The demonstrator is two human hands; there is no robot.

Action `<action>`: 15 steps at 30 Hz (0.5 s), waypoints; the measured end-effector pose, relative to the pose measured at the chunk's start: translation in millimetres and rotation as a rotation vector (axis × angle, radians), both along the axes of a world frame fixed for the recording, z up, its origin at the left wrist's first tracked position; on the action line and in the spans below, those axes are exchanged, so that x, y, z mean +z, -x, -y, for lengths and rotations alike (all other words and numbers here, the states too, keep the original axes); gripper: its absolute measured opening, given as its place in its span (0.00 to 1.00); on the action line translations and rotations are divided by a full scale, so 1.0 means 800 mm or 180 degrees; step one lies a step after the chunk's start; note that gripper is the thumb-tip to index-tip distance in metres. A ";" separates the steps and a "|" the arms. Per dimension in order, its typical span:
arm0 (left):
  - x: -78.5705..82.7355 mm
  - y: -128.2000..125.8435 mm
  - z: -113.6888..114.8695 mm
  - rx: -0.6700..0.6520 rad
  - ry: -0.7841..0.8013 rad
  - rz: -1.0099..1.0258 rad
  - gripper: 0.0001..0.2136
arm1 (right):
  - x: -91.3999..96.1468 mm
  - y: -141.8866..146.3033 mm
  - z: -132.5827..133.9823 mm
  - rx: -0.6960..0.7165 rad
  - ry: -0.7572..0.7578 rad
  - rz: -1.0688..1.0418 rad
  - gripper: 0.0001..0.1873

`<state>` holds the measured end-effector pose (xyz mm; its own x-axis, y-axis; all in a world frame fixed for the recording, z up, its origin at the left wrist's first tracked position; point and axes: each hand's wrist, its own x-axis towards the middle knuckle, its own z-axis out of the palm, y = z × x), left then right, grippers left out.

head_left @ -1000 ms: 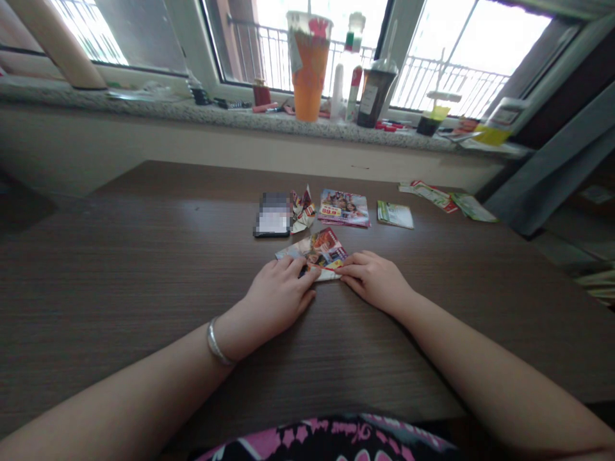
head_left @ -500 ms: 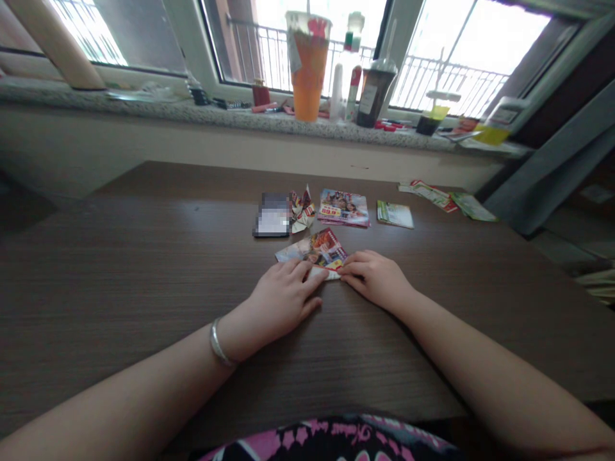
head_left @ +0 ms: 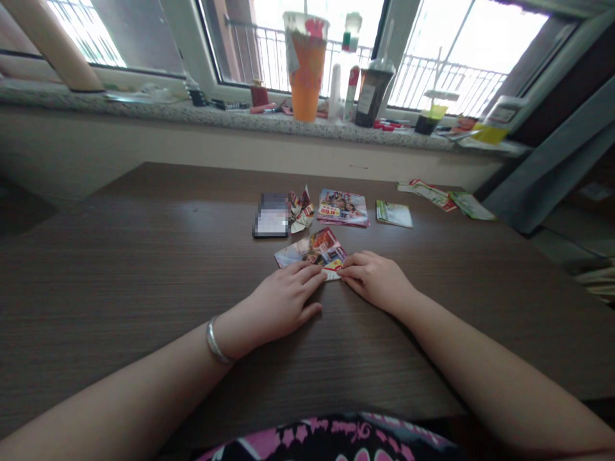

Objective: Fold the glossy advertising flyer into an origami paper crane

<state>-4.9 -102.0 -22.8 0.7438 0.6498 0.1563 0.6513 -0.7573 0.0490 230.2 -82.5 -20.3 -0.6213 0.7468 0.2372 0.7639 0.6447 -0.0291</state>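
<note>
Your left hand (head_left: pixel 288 294) lies spread out, palm down, its fingers side by side across the near edge of the sheet (head_left: pixel 312 246) and its thumb set apart over the worktop (head_left: pixel 144 269). A silver bangle (head_left: pixel 216 342) circles that wrist. Your right hand (head_left: pixel 375 278) is narrow: thumb and fingertips come together on the near right corner of the sheet, where a pale folded strip shows between your two hands. The sheet is printed with colored pictures and lies at an angle, about midway between the left and right edges of the worktop and nearer its far edge than its near one; your left fingers hide part of it.

Beyond it, toward the far edge, you have a row of things. The phone (head_left: pixel 271 216), its screen pixelated, is leftmost, with a crumpled paper (head_left: pixel 302 213) against its right side. Next comes a stack of leaflets (head_left: pixel 343 208), then a small green-and-white pile (head_left: pixel 394 214). Near the far right corner lie some colored strips (head_left: pixel 430 193). Past the far edge, the sill (head_left: pixel 192 114) carries an orange cup (head_left: pixel 306 77) and a dark cup (head_left: pixel 372 96), both upright.
</note>
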 end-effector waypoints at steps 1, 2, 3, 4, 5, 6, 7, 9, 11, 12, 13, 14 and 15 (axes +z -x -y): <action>0.001 0.001 0.000 -0.0034 0.0037 0.0024 0.24 | 0.000 0.000 0.000 0.0001 -0.0002 0.0022 0.14; 0.003 0.001 -0.001 -0.0068 0.0068 0.0053 0.24 | 0.000 -0.001 0.000 0.0003 -0.0008 0.0043 0.14; 0.004 0.002 -0.001 -0.0099 0.0094 0.0086 0.23 | -0.001 -0.001 0.001 0.0003 -0.0018 0.0068 0.14; 0.004 0.003 -0.002 -0.0126 0.0117 0.0119 0.23 | -0.001 -0.001 0.001 0.0006 -0.0027 0.0100 0.14; 0.005 0.004 -0.002 -0.0146 0.0137 0.0148 0.23 | -0.001 -0.001 0.002 0.0011 -0.0036 0.0136 0.15; 0.005 0.005 -0.003 -0.0155 0.0156 0.0168 0.23 | -0.001 -0.002 0.002 0.0013 -0.0048 0.0177 0.15; 0.006 0.005 -0.003 -0.0161 0.0171 0.0182 0.23 | 0.000 -0.002 0.003 0.0010 -0.0065 0.0221 0.15; 0.007 0.005 -0.003 -0.0175 0.0193 0.0186 0.22 | 0.003 -0.001 0.004 0.0003 -0.0106 0.0325 0.15; 0.009 0.003 -0.002 -0.0167 0.0206 0.0156 0.22 | 0.007 -0.001 0.004 -0.0021 -0.0152 0.0449 0.15; 0.010 0.002 -0.001 -0.0144 0.0209 0.0123 0.23 | 0.009 0.000 0.003 -0.0044 -0.0171 0.0506 0.15; 0.011 0.000 0.000 -0.0098 0.0203 0.0101 0.23 | 0.010 0.001 0.003 -0.0077 -0.0181 0.0550 0.15; 0.012 -0.002 0.001 -0.0050 0.0190 0.0082 0.24 | 0.012 0.002 0.002 -0.0113 -0.0182 0.0577 0.16; 0.012 -0.004 0.002 -0.0003 0.0181 0.0066 0.25 | 0.013 0.002 0.001 -0.0156 -0.0176 0.0585 0.16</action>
<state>-2.0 -103.9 -12.9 0.7415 0.6573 0.1347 0.6488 -0.7536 0.1054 228.3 -83.2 -10.0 -0.6212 0.7661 0.1647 0.7835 0.6035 0.1481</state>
